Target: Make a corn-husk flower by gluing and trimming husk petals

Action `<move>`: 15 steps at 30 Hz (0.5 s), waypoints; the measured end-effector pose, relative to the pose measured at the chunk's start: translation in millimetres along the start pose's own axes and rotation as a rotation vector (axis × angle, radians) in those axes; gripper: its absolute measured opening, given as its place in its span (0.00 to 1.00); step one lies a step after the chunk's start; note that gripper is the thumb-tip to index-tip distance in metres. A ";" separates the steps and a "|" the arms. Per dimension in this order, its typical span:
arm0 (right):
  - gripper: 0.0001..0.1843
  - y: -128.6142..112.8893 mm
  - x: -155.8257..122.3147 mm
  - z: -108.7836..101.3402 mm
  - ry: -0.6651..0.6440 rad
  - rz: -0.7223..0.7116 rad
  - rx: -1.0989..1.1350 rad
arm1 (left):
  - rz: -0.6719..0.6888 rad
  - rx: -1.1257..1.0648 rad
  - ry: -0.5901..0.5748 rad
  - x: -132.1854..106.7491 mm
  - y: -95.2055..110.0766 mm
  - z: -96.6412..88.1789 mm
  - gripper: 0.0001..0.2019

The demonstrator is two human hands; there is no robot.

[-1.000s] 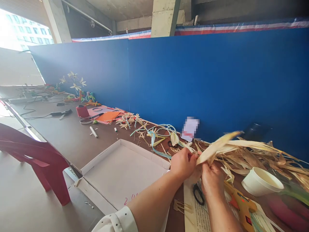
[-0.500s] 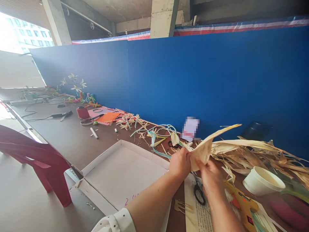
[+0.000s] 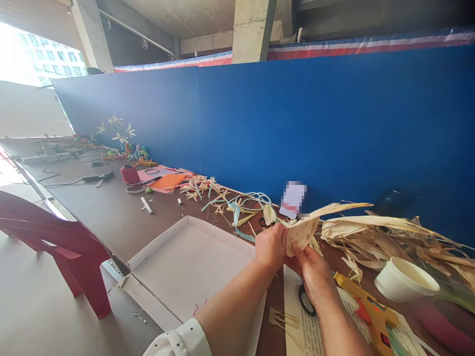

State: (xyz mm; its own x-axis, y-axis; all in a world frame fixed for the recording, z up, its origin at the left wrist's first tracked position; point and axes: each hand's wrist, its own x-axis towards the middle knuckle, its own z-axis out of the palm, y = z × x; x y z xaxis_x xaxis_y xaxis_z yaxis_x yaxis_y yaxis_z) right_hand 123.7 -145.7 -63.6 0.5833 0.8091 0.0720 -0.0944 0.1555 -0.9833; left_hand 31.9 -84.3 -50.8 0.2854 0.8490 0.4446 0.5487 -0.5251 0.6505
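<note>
My left hand (image 3: 270, 245) and my right hand (image 3: 313, 273) both grip one pale dried corn husk (image 3: 309, 225) above the brown table (image 3: 111, 210). The husk's broad base sits between my fingers and its pointed tip reaches to the right. Below my hands lie black-handled scissors (image 3: 306, 299) on a printed paper sheet (image 3: 310, 332). A yellow and orange glue gun (image 3: 371, 310) rests just right of my right wrist.
A pile of dried husks (image 3: 389, 237) lies at the right beside a white cup (image 3: 403, 285). A shallow white cardboard tray (image 3: 185, 269) sits left of my arms. Coloured strips, paper flowers, scissors and cables litter the far table. A red chair (image 3: 55, 247) stands at left.
Both hands have shifted a little left and turned the husk, so its broad face shows and its tip has dropped lower.
</note>
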 end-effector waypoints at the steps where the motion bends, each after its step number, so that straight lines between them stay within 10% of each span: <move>1: 0.15 1.0 1.8 -1.8 0.032 0.027 0.026 | 0.019 -0.018 -0.002 -1.6 0.6 1.8 0.13; 15: 0.22 13.3 15.3 -26.7 0.294 -0.061 -0.200 | 0.084 -0.210 -0.037 -21.6 13.7 25.1 0.05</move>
State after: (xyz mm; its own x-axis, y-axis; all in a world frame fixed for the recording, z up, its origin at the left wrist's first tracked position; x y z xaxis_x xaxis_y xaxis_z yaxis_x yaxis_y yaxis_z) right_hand 152.8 -146.4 -80.1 0.7930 0.5993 0.1090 0.0906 0.0609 -0.9940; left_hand 53.0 -108.4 -67.0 0.3534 0.8016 0.4822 0.3476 -0.5911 0.7279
